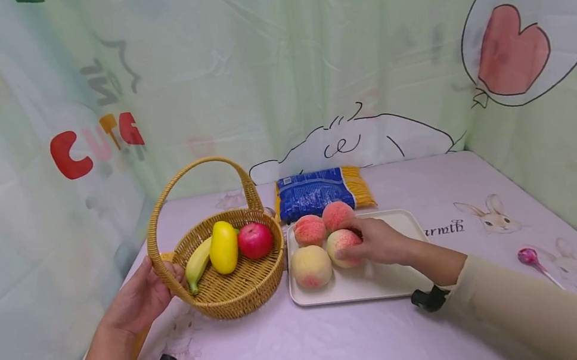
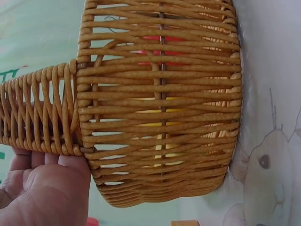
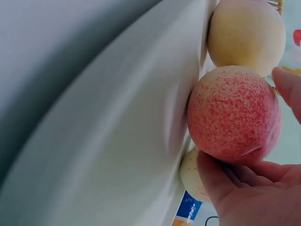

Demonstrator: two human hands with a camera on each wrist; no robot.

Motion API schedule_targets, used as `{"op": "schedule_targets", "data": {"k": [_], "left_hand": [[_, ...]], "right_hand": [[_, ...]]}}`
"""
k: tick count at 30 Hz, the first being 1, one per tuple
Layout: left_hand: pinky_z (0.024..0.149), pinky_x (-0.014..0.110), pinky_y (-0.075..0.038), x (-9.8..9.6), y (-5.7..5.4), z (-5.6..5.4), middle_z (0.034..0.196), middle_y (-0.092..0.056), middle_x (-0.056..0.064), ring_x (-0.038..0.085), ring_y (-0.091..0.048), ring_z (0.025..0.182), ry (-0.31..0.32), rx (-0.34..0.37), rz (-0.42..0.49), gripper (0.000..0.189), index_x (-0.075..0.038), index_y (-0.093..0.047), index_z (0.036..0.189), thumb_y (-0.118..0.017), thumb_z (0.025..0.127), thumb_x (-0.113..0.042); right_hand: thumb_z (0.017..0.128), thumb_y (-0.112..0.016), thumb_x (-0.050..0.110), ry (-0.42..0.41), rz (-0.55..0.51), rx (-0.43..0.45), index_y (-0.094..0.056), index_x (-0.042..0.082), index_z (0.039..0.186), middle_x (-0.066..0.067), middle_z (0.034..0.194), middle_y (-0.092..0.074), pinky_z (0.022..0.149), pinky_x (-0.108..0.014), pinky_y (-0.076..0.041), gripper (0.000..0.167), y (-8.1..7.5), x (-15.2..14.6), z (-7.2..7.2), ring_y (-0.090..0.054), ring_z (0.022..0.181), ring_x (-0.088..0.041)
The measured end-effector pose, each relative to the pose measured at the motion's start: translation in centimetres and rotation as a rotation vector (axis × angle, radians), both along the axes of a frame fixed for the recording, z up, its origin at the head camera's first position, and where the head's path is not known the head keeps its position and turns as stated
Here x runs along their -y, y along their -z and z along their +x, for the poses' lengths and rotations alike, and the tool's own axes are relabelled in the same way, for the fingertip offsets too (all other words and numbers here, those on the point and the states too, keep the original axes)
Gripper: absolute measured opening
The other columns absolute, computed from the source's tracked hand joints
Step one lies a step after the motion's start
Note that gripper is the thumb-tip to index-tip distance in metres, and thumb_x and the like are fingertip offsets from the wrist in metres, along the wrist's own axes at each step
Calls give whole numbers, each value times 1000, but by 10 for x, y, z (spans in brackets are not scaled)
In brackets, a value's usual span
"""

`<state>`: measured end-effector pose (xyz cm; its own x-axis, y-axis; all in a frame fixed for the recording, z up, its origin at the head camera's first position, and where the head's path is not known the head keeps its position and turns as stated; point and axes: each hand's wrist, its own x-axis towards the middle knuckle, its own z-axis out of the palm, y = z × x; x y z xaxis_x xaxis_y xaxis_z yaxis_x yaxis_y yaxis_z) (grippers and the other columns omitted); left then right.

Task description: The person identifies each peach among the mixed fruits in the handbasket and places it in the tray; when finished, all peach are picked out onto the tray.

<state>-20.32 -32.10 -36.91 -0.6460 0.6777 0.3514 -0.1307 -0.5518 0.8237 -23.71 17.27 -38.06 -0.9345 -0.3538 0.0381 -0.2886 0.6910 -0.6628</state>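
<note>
My left hand [image 1: 143, 297] holds the wicker basket [image 1: 239, 303] at the foot of its arched handle, on the left side. Inside the basket lie a banana [image 1: 198, 265], a smooth yellow oval fruit [image 1: 223, 248] and a red apple [image 1: 255, 241]. On the white tray [image 1: 388, 285], my right hand [image 1: 382, 240] has its fingers and thumb round a pink-and-cream peach [image 3: 233, 115]. Beside it sit a paler peach [image 1: 312, 267] at the front and two redder peaches, one at the left [image 1: 310, 230] and one at the back [image 1: 338, 215].
Behind the tray lies a blue and yellow packet [image 1: 317, 193]. A spoon with a pink, shiny bowl [image 1: 528, 257] rests at the right on the pale printed cloth [image 1: 341, 347]. Printed curtains [image 1: 281, 73] close off the back and sides.
</note>
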Motion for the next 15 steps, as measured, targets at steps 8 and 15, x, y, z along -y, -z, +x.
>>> {"op": "schedule_targets", "data": {"k": [8, 15], "left_hand": [[106, 28, -50, 0, -2, 4, 120, -66, 13, 24, -62, 114, -30, -18, 15, 57, 2, -63, 121, -15, 115, -29], [104, 27, -51, 1, -3, 9, 117, -69, 10, 20, -65, 113, -129, -2, 14, 46, -3, -60, 125, -21, 115, -25]], "right_hand": [[92, -80, 38, 23, -54, -50, -55, -1, 142, -17, 131, -67, 104, -50, -53, 68, -11, -6, 10, -64, 119, -34], [95, -76, 36, 44, -115, -17, -49, -4, 148, -24, 146, -57, 109, -53, -48, 72, -13, -10, 12, -59, 132, -41]]}}
